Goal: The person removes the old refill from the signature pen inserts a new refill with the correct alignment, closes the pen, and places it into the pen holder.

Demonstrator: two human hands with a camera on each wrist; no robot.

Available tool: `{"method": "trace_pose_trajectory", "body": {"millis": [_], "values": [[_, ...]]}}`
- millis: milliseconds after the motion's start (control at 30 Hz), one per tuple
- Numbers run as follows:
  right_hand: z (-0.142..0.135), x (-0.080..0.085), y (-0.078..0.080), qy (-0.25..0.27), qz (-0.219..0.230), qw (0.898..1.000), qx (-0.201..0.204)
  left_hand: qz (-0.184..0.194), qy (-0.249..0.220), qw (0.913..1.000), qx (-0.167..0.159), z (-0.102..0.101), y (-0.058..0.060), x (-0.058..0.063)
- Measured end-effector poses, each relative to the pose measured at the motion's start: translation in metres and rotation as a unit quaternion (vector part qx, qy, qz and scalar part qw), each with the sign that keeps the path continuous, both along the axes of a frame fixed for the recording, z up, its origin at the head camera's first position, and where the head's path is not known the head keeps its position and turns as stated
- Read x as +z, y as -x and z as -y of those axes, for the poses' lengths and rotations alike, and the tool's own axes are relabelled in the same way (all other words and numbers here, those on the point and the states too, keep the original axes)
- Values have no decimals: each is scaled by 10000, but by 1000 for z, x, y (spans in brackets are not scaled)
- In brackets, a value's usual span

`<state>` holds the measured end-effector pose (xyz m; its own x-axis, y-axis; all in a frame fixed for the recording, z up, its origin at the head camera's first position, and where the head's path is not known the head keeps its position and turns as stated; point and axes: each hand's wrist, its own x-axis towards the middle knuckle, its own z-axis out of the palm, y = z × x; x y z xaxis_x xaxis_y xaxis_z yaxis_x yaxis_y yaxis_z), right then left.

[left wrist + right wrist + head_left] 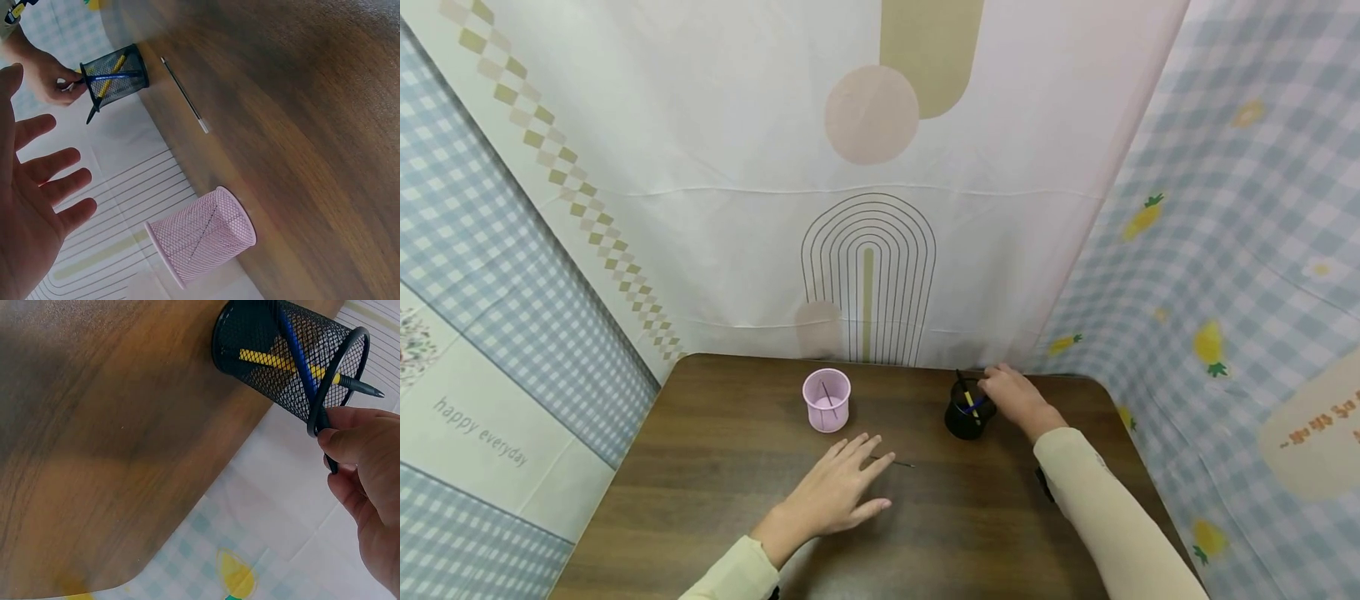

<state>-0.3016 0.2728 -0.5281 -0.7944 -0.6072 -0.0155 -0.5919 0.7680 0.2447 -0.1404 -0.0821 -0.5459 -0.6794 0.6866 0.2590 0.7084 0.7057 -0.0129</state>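
Note:
My right hand (1013, 395) is at the black mesh pen holder (962, 423), which stands upright near the table's back edge. In the right wrist view, thumb and fingers pinch the dark end of a blue pen (299, 357) at the rim, its shaft still inside the holder. A yellow pen with a black tip (265, 359) leans in the same holder. My left hand (835, 490) hovers palm down over the table with spread fingers, holding nothing. Just beyond its fingers lies a thin pen refill (184, 95), partly hidden by them in the head view.
A pink mesh pen holder (827, 417) stands at the back, left of the black one, with a thin dark stick (829, 398) leaning inside. The brown wooden table (700, 467) ends at a patterned cloth backdrop (737, 250), with checked cloths on both sides.

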Motion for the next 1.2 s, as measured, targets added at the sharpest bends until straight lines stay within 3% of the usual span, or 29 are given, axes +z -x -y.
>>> {"method": "trace_pose_trajectory", "body": {"millis": [267,500,867,1200], "values": [[-1,-3,-1,51,-27,10000,-29,-83,-160,9998,27,0,1,-2],[-11,0,-3,975,154,9951,-102,-142,-233,9995,129,2,2,-1],[-29,24,-18,2082,-965,9730,248,-434,-903,9942,399,23,16,15],[-45,30,-44,2594,-1612,9522,80,-711,-1411,9838,843,52,30,22]]}}
